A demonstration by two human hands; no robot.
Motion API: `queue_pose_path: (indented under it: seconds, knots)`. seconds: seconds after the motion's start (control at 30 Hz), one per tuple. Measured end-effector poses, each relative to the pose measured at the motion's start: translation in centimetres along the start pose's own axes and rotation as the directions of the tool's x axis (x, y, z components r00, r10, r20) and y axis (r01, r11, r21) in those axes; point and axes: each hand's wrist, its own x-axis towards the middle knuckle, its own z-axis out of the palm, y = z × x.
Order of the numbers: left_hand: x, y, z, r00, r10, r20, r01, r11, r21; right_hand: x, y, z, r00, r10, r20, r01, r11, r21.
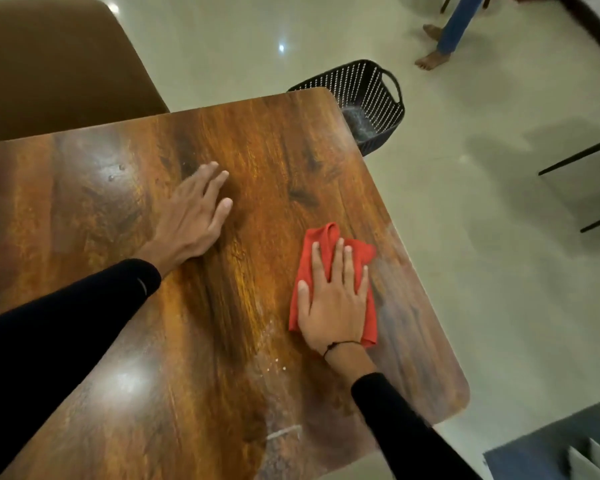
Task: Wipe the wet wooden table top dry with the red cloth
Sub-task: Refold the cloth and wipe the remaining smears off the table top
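A red cloth [331, 271] is pressed flat by the right hand [333, 303], centre-right; the bench [257, 150] is steadied by the released, flat left hand [191, 216].

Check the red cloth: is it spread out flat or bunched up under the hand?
Bunched. The red cloth lies folded and crumpled on the wooden table top, with a fold ridge past the fingertips; the right hand presses it with straight fingers.

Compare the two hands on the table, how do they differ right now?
The right hand presses flat on the red cloth; the left hand rests bare on the table. The right hand sits near the table's right edge, the left hand nearer the middle. The right wrist has a dark thread band, the left none. Both lie open, with black sleeves.
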Motion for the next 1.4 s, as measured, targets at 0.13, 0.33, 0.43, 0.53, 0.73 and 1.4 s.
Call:
queue_pose_path:
  seconds: [0.13, 0.33, 0.43, 0.53, 0.73, 1.4]
  knots:
    - [-6.4, 1.9, 0.7, 1.0, -0.011, 0.003, 0.011, 0.995, -0.101, 5.5, 2.2, -1.7, 0.972, 0.235, 0.03, -0.234, 0.972, -0.025]
    - [-11.7, 0.7, 3.1, 0.999, -0.008, 0.031, 0.01, 0.997, -0.077, 6.8, -1.3, -1.7, 0.972, 0.233, 0.037, -0.232, 0.973, -0.016]
    - [-11.5, 0.2, 3.7, 1.0, -0.005, 0.0, 0.004, 0.998, -0.064, 1.5, -5.6, -0.1, 0.997, -0.064, 0.032, 0.063, 0.998, 0.011]
    - [-11.5, 0.3, 3.7, 1.0, 0.019, -0.005, -0.02, 0.997, -0.071, -4.8, -8.9, 0.9, 0.935, -0.346, 0.079, 0.341, 0.937, 0.075]
    - [-11.7, 0.6, 3.4, 1.0, 0.025, 0.016, -0.025, 0.999, -0.022, -9.3, -1.6, 0.5, 0.853, -0.51, 0.116, 0.508, 0.86, 0.047]
    - [-14.0, 1.8, 3.0, 0.998, 0.018, -0.053, -0.02, 0.999, -0.032, -18.1, -3.8, 1.0, 0.957, -0.275, 0.09, 0.276, 0.961, 0.002]
